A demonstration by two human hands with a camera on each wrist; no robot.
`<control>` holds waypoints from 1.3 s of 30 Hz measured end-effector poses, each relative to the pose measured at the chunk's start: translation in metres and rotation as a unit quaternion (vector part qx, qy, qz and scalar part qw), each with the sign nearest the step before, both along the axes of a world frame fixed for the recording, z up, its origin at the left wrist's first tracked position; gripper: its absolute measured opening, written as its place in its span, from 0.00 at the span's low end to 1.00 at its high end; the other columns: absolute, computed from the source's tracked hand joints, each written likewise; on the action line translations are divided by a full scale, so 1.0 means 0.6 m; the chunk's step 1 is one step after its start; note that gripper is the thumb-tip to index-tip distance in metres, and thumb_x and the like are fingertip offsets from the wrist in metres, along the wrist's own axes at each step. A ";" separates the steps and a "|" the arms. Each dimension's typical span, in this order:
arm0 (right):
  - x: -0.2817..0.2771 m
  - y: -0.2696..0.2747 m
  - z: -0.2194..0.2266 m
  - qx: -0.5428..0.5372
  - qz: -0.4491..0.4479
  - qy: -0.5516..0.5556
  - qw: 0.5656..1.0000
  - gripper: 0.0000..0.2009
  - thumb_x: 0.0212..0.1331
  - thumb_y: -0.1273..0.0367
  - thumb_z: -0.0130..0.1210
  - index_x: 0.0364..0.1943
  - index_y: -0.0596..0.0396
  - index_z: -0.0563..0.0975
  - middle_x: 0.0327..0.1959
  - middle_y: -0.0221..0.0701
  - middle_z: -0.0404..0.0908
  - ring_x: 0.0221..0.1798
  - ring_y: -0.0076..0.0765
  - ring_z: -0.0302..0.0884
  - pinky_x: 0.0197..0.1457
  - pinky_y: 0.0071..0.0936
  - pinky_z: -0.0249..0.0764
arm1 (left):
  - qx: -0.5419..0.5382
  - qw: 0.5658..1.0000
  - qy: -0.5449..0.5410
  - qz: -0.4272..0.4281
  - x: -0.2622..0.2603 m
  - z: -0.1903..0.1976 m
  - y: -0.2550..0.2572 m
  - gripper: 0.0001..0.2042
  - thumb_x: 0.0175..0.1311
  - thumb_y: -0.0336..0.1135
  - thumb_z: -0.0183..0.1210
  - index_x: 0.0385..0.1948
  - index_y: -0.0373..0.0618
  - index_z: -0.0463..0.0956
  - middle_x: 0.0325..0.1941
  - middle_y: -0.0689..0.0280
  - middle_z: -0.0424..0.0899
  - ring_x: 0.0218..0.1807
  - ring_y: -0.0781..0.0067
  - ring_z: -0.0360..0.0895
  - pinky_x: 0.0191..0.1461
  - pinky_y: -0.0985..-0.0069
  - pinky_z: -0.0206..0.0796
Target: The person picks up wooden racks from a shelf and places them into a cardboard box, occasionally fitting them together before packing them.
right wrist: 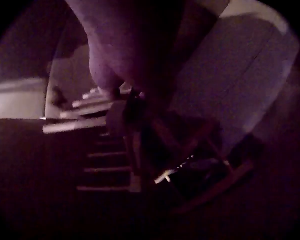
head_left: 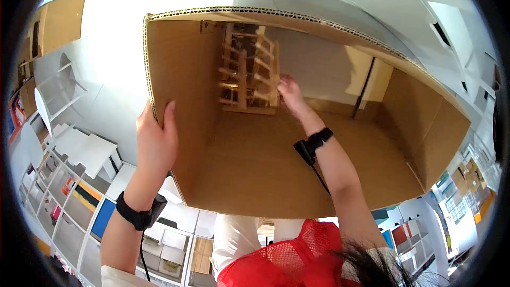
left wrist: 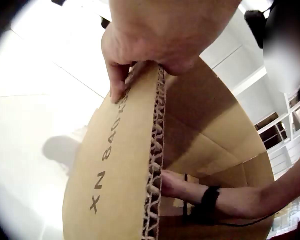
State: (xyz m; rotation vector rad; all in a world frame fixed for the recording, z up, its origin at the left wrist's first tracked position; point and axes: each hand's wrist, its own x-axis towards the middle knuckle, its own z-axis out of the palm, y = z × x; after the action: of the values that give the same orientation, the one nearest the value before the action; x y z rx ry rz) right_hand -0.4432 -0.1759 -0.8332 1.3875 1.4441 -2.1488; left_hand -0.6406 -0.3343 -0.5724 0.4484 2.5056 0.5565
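A large open cardboard box (head_left: 265, 159) fills the middle of the head view, its open side facing me. My left hand (head_left: 158, 135) grips the edge of its left wall, thumb inside and fingers on the outer face, as the left wrist view also shows at the corrugated edge (left wrist: 157, 130). Inside, against the left wall, stands a light wooden rack (head_left: 242, 77) with rows of thin pegs. My right hand (head_left: 291, 94) reaches into the box and pinches the rack's right side. The dark right wrist view shows that hand above the pegged bars (right wrist: 107, 170); its fingertips are partly hidden.
Beyond the box on the left are a white table (head_left: 87, 151), a white chair (head_left: 45, 109) and a shelf unit (head_left: 77, 210) with coloured items. Another cardboard box (head_left: 64, 16) is at the upper left. Black cameras with cables are strapped to both wrists.
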 end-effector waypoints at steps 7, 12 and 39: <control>0.062 0.081 0.151 -0.023 0.067 -0.026 0.997 0.21 0.51 0.73 0.52 0.51 0.63 0.63 0.37 0.32 0.71 0.41 0.28 0.69 0.48 0.23 0.66 | 0.074 0.997 -0.004 -0.008 -0.003 -0.002 0.003 0.09 0.60 0.26 0.45 0.40 0.34 0.68 0.33 0.50 0.77 0.37 0.50 0.75 0.40 0.69 0.66; 0.078 0.105 0.079 0.266 0.221 -0.166 0.924 0.23 0.50 0.78 0.50 0.53 0.64 0.60 0.38 0.40 0.74 0.39 0.34 0.72 0.41 0.25 0.70 | 0.050 0.999 -0.012 0.008 -0.003 -0.004 0.001 0.10 0.60 0.27 0.46 0.41 0.34 0.68 0.34 0.50 0.77 0.37 0.50 0.75 0.39 0.70 0.66; -0.003 0.094 -0.303 0.230 0.235 -0.224 0.917 0.20 0.54 0.73 0.47 0.53 0.57 0.67 0.43 0.38 0.76 0.41 0.34 0.73 0.40 0.27 0.69 | -0.062 0.978 0.041 0.193 0.000 0.002 -0.020 0.22 0.62 0.41 0.50 0.53 0.38 0.60 0.52 0.60 0.69 0.52 0.70 0.66 0.56 0.74 0.57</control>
State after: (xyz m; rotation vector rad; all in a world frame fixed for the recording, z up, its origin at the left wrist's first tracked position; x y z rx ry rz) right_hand -0.4451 -0.1193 -1.0147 1.3573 1.9009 -1.1487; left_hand -0.6406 -0.3463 -0.5711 -0.0680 2.7046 0.5274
